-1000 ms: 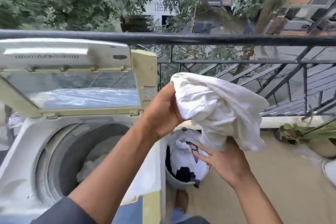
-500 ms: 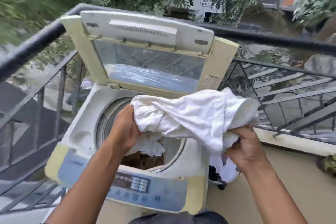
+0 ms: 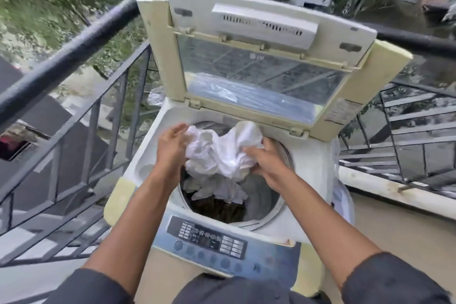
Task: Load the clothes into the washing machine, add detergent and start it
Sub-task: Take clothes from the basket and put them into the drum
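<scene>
A top-loading washing machine (image 3: pixel 145 170) stands in front of me with its lid (image 3: pixel 266 61) raised. Over the drum opening I hold a crumpled white cloth (image 3: pixel 222 150). My left hand (image 3: pixel 171 144) presses on its left side with the fingers spread; my right hand (image 3: pixel 265 159) grips its right side. Below it in the drum (image 3: pixel 261 198) lie more white clothes (image 3: pixel 222 191) on top of dark ones (image 3: pixel 217 207). The control panel (image 3: pixel 209 238) runs along the machine's near edge.
A black metal railing (image 3: pixel 74 42) runs behind and to the left of the machine, with trees beyond it. A white laundry bucket (image 3: pixel 344 201) peeks out to the right of the machine. A low ledge (image 3: pixel 394 195) borders the balcony floor on the right.
Both hands have carried the white cloth from above the bucket over to the machine and lowered it into the drum mouth. My view has swung left onto the machine.
</scene>
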Demonstrator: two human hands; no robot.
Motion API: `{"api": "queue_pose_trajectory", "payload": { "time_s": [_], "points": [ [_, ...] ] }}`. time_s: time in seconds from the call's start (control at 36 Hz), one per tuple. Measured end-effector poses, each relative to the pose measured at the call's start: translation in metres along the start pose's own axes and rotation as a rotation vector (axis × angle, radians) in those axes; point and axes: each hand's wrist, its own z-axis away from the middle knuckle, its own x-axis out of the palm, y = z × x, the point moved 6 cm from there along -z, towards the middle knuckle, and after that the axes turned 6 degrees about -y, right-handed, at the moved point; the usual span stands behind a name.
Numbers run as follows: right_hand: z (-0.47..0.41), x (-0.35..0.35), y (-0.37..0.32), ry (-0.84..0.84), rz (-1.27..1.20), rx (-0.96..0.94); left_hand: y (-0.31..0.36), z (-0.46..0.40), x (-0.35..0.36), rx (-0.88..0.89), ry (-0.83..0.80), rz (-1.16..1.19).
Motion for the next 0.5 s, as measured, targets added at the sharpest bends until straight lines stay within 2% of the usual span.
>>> {"api": "queue_pose_trajectory", "payload": {
  "time_s": [0.11,0.28,0.5],
  "points": [
    [-0.004,-0.009,0.011,0.061,-0.061,0.057,-0.009,-0.005,0.004,-0.024,-0.039,-0.060],
    [0.017,-0.036,0.015,0.152,-0.050,0.012,-0.030,0.005,0.026,-0.108,-0.151,-0.094],
    [0.074,-0.085,0.015,0.206,-0.092,-0.129,-0.041,0.030,0.073,-0.088,-0.279,-0.261]
  ]
}}
